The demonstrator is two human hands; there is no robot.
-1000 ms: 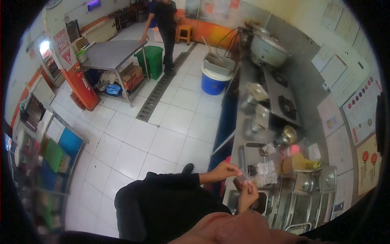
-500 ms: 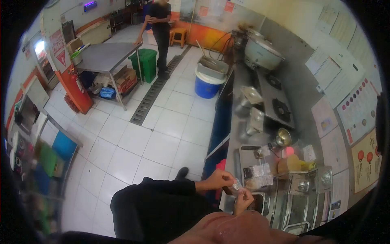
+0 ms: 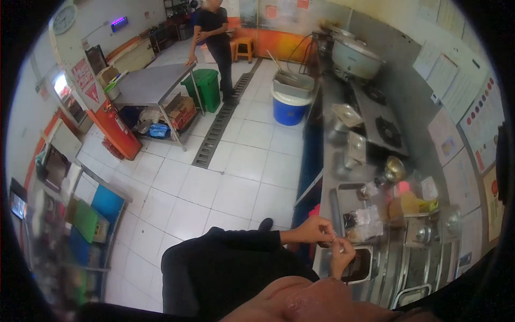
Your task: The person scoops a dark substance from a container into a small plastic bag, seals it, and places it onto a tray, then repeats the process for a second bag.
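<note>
- Down by the near edge of the counter [image 3: 326, 177], the left hand [image 3: 315, 229] and the right hand [image 3: 342, 252] are close together, and the fingers of both pinch a small clear packet [image 3: 333, 239]
- That packet is up in the air between the two hands, just over the counter edge; it is too small and blurry to tell what is inside
- It looks very light, thin and soft, so it should bend and crinkle; it may be slippery, so a pinch at each top corner seems the best place to hold it
- Just beside the hands, clear bags [image 3: 365, 224] with dark stuff inside lie on the counter
- A metal tub [image 3: 358, 266] set into the counter by the right hand holds something dark
- Farther off, a blue bucket [image 3: 289, 111] on the floor has a grey tray [image 3: 293, 84] on top, and a green bin [image 3: 206, 86] stands near another person [image 3: 214, 32]
</note>
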